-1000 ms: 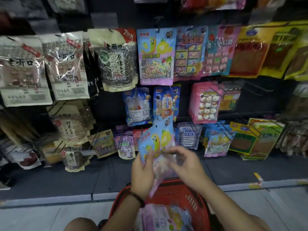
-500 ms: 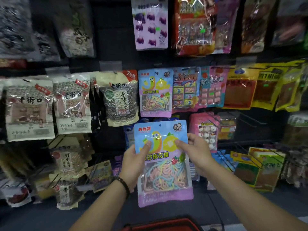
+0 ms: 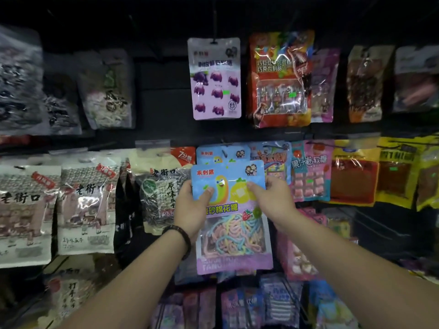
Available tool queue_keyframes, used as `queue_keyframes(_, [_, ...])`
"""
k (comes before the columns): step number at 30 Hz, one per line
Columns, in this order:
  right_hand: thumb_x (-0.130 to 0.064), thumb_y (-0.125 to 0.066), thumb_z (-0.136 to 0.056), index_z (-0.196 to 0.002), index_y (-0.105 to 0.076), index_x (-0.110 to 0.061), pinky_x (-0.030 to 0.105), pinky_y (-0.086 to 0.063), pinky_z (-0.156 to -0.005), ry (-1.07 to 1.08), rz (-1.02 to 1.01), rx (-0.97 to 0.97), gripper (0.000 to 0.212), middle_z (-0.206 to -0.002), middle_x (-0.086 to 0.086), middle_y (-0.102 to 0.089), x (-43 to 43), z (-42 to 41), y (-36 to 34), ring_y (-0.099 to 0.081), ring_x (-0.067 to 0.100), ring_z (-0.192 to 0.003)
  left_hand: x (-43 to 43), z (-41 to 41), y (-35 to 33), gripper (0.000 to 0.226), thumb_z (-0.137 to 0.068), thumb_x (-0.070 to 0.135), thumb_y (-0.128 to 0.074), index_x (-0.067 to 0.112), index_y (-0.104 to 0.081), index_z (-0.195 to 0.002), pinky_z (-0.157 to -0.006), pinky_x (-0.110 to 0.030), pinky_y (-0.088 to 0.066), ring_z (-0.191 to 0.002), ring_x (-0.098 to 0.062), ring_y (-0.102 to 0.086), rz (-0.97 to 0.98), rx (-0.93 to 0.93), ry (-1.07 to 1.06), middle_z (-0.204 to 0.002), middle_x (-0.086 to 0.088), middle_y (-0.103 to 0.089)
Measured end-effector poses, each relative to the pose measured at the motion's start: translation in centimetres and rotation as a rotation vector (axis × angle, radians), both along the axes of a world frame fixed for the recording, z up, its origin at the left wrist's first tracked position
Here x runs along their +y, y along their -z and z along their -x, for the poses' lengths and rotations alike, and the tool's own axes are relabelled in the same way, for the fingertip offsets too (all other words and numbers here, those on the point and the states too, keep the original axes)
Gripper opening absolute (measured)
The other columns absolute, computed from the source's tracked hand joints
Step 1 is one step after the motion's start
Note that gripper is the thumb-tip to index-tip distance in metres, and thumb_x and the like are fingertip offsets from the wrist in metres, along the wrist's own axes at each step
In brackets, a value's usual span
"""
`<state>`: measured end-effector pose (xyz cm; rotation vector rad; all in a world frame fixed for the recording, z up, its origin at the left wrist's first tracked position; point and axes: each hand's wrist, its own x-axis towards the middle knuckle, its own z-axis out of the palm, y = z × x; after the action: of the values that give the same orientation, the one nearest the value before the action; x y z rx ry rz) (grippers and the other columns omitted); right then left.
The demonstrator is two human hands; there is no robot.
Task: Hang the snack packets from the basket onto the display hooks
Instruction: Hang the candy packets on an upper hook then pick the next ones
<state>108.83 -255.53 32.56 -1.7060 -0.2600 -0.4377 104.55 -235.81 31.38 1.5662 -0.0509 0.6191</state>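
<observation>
Raised higher than before, the blue-and-purple candy packet now overlaps its hanging twin; left hand and right hand pinch its sides.

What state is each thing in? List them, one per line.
candy packet: held upright before the display, not yet hooked
left hand: grips packet's left edge
right hand: grips packet's right edge
matching packet: hangs on hook behind
grape packet: hangs on hook above

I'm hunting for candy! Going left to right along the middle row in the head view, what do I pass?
Leftmost white seed packet with a brown drawing → cream-and-black sunflower-seed packet → left hand → blue-and-purple rainbow-candy packet → right hand → pink-and-teal soft-candy packet → yellow packet with a reddish window.
</observation>
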Motion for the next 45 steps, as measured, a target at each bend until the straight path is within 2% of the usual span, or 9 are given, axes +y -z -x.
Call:
queue_keyframes(4, [-0.034, -0.073, -0.098, -0.082, -0.070, -0.025, 0.036, -0.056, -0.068, 0.073, 0.037, -0.035, 0.019, -0.084, -0.005, -0.076, 0.5, -1.8, -2.3, -0.073, 0.023, -0.079, 0.0, -2.6, -2.0, 0.017, -0.101, 0.014, -0.070, 0.017, -0.067, -0.117, -0.089, -0.039, -0.063, -0.101, -0.019, -0.077, 0.034, -0.016, -0.033, -0.112, 0.000, -0.079])
queue_keyframes(10, [-0.036, -0.076, -0.096, -0.091, -0.077, -0.017, 0.053, -0.064, -0.077, 0.088, 0.015, -0.012, 0.021, -0.087, 0.004, -0.080, 1.1, -3.8, -2.9, -0.077, 0.032, -0.082, 0.5, -4.3, -2.5, 0.017, -0.100, 0.016, -0.071, 0.018, -0.068, -0.117, -0.089, -0.042, -0.063, -0.101, -0.022, -0.078, 0.067, -0.003, -0.045, -0.111, -0.001, -0.080])
queue_keyframes(16, [-0.033, -0.077, -0.094, -0.089, -0.075, -0.004, 0.048, -0.059, -0.062, 0.115, 0.033, 0.026, 0.029, -0.080, 0.017, -0.078, 1.1, -4.7, -2.6, -0.074, 0.031, -0.065, 0.5, -5.8, -2.2, 0.014, -0.098, 0.020, -0.074, 0.019, -0.071, -0.112, -0.092, -0.057, -0.062, -0.099, -0.028, -0.079, 0.082, 0.091, -0.029, -0.106, -0.003, -0.081])
queue_keyframes(22, [-0.037, -0.075, -0.095, -0.080, -0.073, -0.017, 0.034, -0.055, -0.057, 0.126, 0.092, 0.060, 0.025, -0.068, -0.001, -0.073, 1.3, -6.4, -3.1, -0.071, 0.022, -0.063, 0.9, -7.9, -2.5, 0.012, -0.096, 0.024, -0.076, 0.022, -0.072, -0.107, -0.091, -0.052, -0.063, -0.096, -0.027, -0.078, 0.044, 0.112, -0.074, -0.103, 0.000, -0.081])
queue_keyframes(27, [-0.047, -0.069, -0.098, -0.085, -0.064, -0.012, 0.035, -0.045, -0.053, 0.205, 0.199, 0.107, 0.038, -0.078, 0.005, -0.068, 2.6, -8.6, -3.1, -0.065, 0.029, -0.072, 0.9, -10.7, -1.8, 0.061, -0.076, 0.068, -0.066, 0.020, -0.073, -0.114, -0.098, -0.053, -0.059, -0.103, -0.031, -0.073, -0.107, 0.233, -0.202, -0.111, -0.003, -0.078])
queue_keyframes(32, [-0.053, -0.058, -0.103, -0.097, -0.054, -0.008, 0.032, -0.030, -0.050, 0.285, 0.394, 0.173, 0.046, -0.088, 0.008, -0.060, 3.3, -9.3, -3.7, -0.052, 0.023, -0.067, -0.1, -11.9, -2.0, 0.085, -0.102, 0.066, -0.043, -0.003, -0.043, -0.152, -0.110, -0.047, -0.047, -0.131, -0.039, -0.058, -0.047, 0.425, -0.188, -0.150, -0.020, -0.055])
queue_keyframes(37, [-0.038, -0.064, -0.103, -0.105, -0.057, -0.003, 0.032, -0.034, -0.050, 0.277, 0.523, 0.196, 0.035, -0.092, 0.011, -0.061, 2.9, -8.2, -3.6, -0.057, 0.028, -0.075, -0.8, -11.3, -0.8, 0.094, -0.084, 0.073, -0.054, 0.000, -0.048, -0.144, -0.098, -0.049, -0.056, -0.111, -0.036, -0.065, 0.092, 0.400, -0.202, -0.140, -0.017, -0.063])
queue_keyframes(41, [-0.038, -0.066, -0.102, -0.137, -0.050, -0.007, 0.036, -0.052, -0.069, 0.249, 0.536, 0.132, 0.050, -0.113, 0.009, -0.066, 1.8, -4.8, 0.4, -0.064, 0.027, -0.091, -1.8, -7.6, 1.8, 0.084, -0.079, 0.059, -0.066, 0.003, -0.046, -0.139, -0.095, -0.042, -0.060, -0.113, -0.035, -0.067, 0.036, 0.387, -0.266, -0.134, -0.014, -0.065])
queue_keyframes(45, [-0.034, -0.065, -0.100, -0.122, -0.055, -0.022, 0.034, -0.054, -0.088, 0.147, 0.556, -0.047, 0.026, -0.114, -0.008, -0.054, 0.5, 2.1, 8.0, -0.057, 0.014, -0.103, -3.8, 0.8, 8.1, 0.035, -0.094, 0.024, -0.073, 0.019, -0.054, -0.123, -0.063, -0.014, -0.048, -0.092, -0.010, -0.068, -0.186, 0.190, -0.210, -0.121, -0.002, -0.066])
